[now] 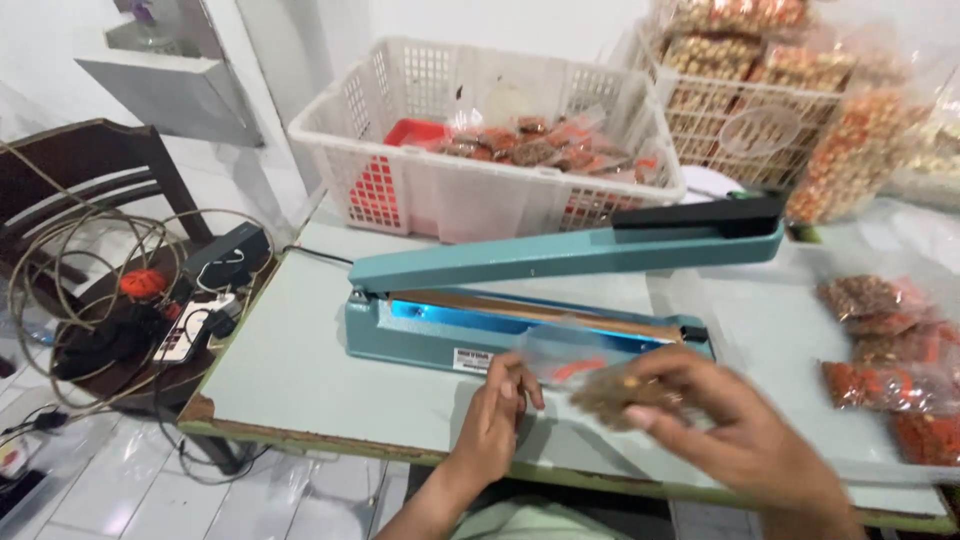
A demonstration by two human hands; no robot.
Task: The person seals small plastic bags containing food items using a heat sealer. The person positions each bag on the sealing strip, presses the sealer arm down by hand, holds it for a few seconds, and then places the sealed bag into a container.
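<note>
A teal heat sealer (440, 335) lies on the pale table (290, 350), its long arm (560, 250) raised with a black handle at the right end. In front of it both my hands hold a small clear plastic bag (590, 370) filled with brown snack. My left hand (495, 420) pinches the bag's left edge. My right hand (730, 430) grips the filled part from the right and is blurred. The bag's open top points toward the sealer's bar.
A white plastic basket (440, 190) with sealed snack packs stands behind the sealer. Another basket (740, 110) of larger bags sits at the back right. Filled packs (880, 350) lie at the right. A dark chair (90, 190) with tangled cables and a power strip (185, 335) stands left.
</note>
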